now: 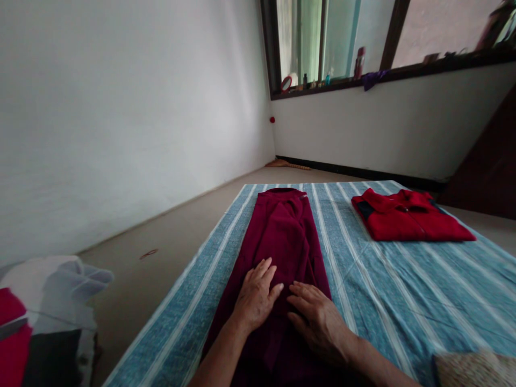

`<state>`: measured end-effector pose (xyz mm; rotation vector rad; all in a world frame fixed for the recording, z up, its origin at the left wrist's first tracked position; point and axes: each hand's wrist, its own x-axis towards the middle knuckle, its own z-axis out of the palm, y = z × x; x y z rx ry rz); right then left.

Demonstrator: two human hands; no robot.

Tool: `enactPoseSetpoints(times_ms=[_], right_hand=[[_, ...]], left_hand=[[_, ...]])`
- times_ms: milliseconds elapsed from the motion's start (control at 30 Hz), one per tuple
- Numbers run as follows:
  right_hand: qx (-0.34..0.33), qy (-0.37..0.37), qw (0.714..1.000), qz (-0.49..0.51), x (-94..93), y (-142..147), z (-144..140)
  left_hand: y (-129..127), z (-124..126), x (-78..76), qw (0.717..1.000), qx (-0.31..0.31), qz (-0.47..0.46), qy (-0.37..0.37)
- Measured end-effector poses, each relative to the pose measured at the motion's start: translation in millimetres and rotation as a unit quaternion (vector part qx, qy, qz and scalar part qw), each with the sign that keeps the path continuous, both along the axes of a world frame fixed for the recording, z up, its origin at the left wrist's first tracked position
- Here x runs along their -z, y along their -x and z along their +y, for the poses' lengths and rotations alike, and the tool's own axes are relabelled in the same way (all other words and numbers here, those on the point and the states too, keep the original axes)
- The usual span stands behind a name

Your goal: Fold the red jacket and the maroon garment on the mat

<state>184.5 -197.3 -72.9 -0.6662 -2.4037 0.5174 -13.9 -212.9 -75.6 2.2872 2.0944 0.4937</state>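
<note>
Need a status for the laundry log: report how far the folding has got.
Done: a red shirt lies folded on the striped sheet. In hand: both hands, left and right, press flat on a maroon garment folded into a long strip. Left: a clothes heap beside the sheet.

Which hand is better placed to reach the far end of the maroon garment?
Probably the left hand. It lies flat farther up the maroon garment than the right hand, which rests nearer the body.
</note>
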Motion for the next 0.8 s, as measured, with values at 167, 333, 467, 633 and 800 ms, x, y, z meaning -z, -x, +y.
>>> enactPoseSetpoints(times_ms=[167,333,467,633,800], right_hand=[[0.010,0.001,1.000,0.001,1.5,1,0],[0.006,-0.012,1.000,0.015,4.0,1,-1],[0.014,-0.037,0.998,0.045,2.9,-6,6],[0.058,-0.071,0.996,0.013,5.5,-37,16],[0.032,-0.068,0.993,-0.086,22.4,-73,8]], left_hand=[[1,0,3.1,1.000,0.001,-0.006,-0.017],[-1,0,2.5,1.000,-0.005,-0.009,-0.011],[4,-1,-11.5,0.999,0.012,-0.012,-0.037],[44,-25,-35.3,0.995,0.072,0.029,-0.063],[96,-69,-38.2,0.987,0.110,0.112,-0.030]])
